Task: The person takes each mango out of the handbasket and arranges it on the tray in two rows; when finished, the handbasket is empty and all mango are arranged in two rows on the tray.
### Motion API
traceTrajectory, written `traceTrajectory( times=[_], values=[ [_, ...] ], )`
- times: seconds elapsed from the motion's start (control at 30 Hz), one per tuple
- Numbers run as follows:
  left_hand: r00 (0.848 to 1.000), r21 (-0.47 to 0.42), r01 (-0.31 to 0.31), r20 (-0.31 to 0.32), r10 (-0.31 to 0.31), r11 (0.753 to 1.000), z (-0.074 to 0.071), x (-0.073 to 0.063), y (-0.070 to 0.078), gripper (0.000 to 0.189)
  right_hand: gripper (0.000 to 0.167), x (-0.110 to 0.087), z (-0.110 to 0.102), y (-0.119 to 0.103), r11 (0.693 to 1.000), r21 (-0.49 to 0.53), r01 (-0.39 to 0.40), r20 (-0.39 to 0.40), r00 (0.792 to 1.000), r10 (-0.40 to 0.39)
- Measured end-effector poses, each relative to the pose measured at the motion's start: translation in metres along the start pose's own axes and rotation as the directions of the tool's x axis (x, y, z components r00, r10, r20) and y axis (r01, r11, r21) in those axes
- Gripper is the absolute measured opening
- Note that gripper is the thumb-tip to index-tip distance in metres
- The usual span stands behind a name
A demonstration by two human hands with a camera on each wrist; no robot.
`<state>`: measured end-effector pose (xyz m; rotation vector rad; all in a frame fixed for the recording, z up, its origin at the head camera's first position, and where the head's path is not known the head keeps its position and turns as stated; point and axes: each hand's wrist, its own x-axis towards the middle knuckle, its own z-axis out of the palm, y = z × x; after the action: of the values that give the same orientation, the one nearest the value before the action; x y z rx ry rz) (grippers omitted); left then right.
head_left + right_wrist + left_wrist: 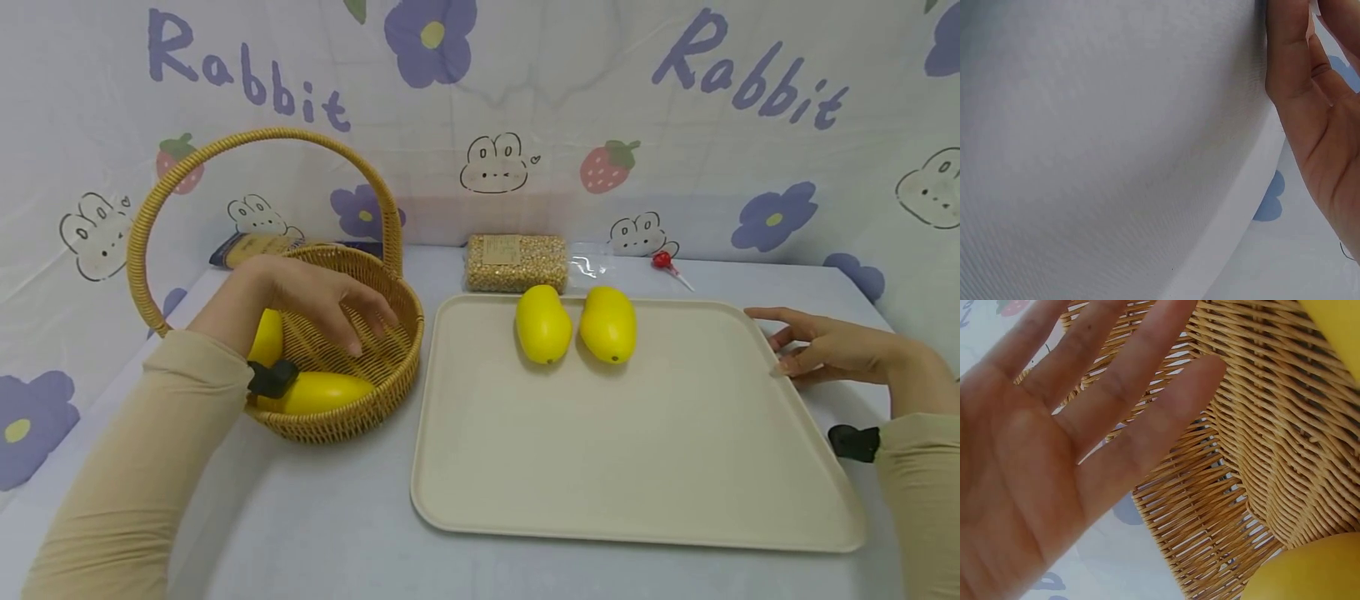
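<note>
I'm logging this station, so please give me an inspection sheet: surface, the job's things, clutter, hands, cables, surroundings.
Surface: white tablecloth.
Job's things: two mango-like yellow fruits on the beige tray; two more fruits visible inside the wicker basket.
Clutter: kernel bag and red lollipop behind the tray; packet behind the basket.
Hands: left hand over the basket, fingers spread; right hand at the tray's right rim, grip unclear.
Cables: nothing seen.
Surroundings: white "Rabbit" print backdrop.

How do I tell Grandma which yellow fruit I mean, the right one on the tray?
Find the big beige tray beside the wicker basket with the tall handle. By its far edge are a left yellow fruit and a right yellow fruit. Yours is the right one, farther from the basket.
</note>
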<state>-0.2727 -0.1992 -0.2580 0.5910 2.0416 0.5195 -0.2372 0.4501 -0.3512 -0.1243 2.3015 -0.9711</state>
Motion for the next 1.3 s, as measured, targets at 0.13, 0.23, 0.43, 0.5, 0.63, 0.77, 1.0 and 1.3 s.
traceTrajectory(
  times=[0.13, 0.23, 0.43, 0.5, 0.63, 0.77, 1.0, 1.3],
  values=[
    [0.998, -0.004, 0.014, 0.067, -0.014, 1.000, -0.001, 0.001, -0.002, 0.069, 0.093, 0.001, 0.000, 0.001, 1.000, -0.002, -0.001, -0.002, 1.000, 0.001],
    [0.993, -0.017, 0.032, 0.116, -0.030, 0.999, 0.000, 0.000, -0.003, 0.072, 0.092, 0.001, 0.000, 0.001, 1.000, -0.002, 0.003, -0.001, 1.000, -0.003],
    [0.985, -0.014, 0.062, 0.164, -0.059, 0.998, 0.003, 0.001, -0.004, 0.069, 0.092, 0.000, -0.001, 0.002, 1.000, 0.005, 0.004, 0.002, 1.000, -0.004],
    [0.983, -0.001, 0.062, 0.173, -0.061, 0.998, 0.003, 0.002, -0.005, 0.067, 0.091, 0.000, 0.000, 0.001, 1.000, 0.008, 0.005, 0.002, 1.000, -0.005],
    [0.978, 0.018, 0.080, 0.194, -0.082, 0.997, 0.004, 0.003, -0.007, 0.066, 0.090, 0.000, 0.000, 0.001, 1.000, 0.012, 0.008, 0.000, 1.000, -0.008],
    [0.965, 0.040, 0.117, 0.232, -0.123, 0.992, 0.005, 0.004, -0.006, 0.066, 0.091, -0.001, 0.000, 0.000, 1.000, 0.008, 0.005, -0.004, 1.000, -0.005],
    [0.947, 0.097, 0.165, 0.263, -0.185, 0.982, 0.007, 0.007, -0.003, 0.065, 0.093, 0.000, 0.001, 0.000, 1.000, -0.009, -0.001, -0.010, 1.000, 0.001],
    [0.930, 0.150, 0.191, 0.289, -0.228, 0.970, 0.010, 0.011, 0.001, 0.067, 0.093, 0.000, 0.001, 0.000, 1.000, -0.006, -0.001, -0.009, 1.000, 0.000]
  ],
)
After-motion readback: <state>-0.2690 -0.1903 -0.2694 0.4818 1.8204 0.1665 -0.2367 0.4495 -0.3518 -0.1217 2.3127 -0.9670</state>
